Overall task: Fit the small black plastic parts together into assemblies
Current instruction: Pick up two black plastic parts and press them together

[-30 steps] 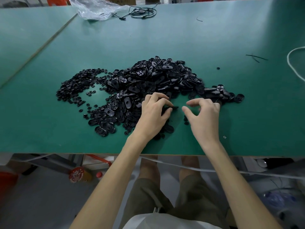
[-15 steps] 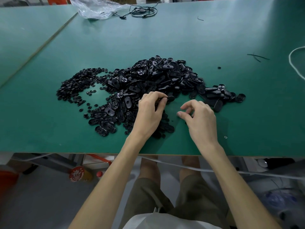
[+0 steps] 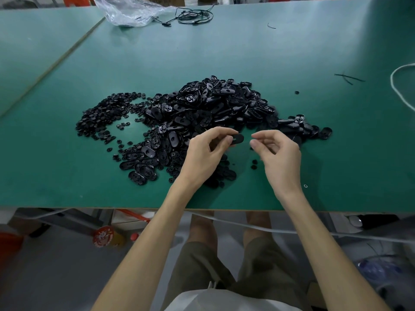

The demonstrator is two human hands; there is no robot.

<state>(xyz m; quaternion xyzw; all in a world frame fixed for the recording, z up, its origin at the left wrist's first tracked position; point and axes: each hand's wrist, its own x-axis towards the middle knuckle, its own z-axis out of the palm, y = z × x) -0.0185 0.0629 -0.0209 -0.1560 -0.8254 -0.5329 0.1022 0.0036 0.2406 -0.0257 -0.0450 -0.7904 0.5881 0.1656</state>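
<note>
Green desk [image 3: 303, 142] seen from above, with a person's two bare forearms reaching onto it from the near edge. A wide pile [image 3: 213, 108] of glossy black oval plastic shells lies at the middle of the desk, heaped highest toward the far side and thinning to a tail on the right. Just left of it, touching its edge, spreads a flatter patch of much smaller black discs [image 3: 101, 115]; more of them are scattered along the near side of the pile. The left hand [image 3: 204, 153] is raised just above the near edge of the pile, thumb and forefinger pinching one oval part [image 3: 237, 138] by its left end, so that it sticks out to the right, flat face up. The right hand [image 3: 278, 153] is level with it, just beside the part but not touching it, fingers curled, thumb and forefinger tips close together; whether they grip a small piece cannot be told. A few loose discs lie on the desk under the gap between the hands. At the far edge sit a crumpled clear bag [image 3: 128, 12] and a tangled black cable [image 3: 193, 15]. A white cord [image 3: 399, 86] loops in at the right edge, with thin black scraps [image 3: 348, 77] near it. Below the desk edge, bare knees and olive shorts show.
</note>
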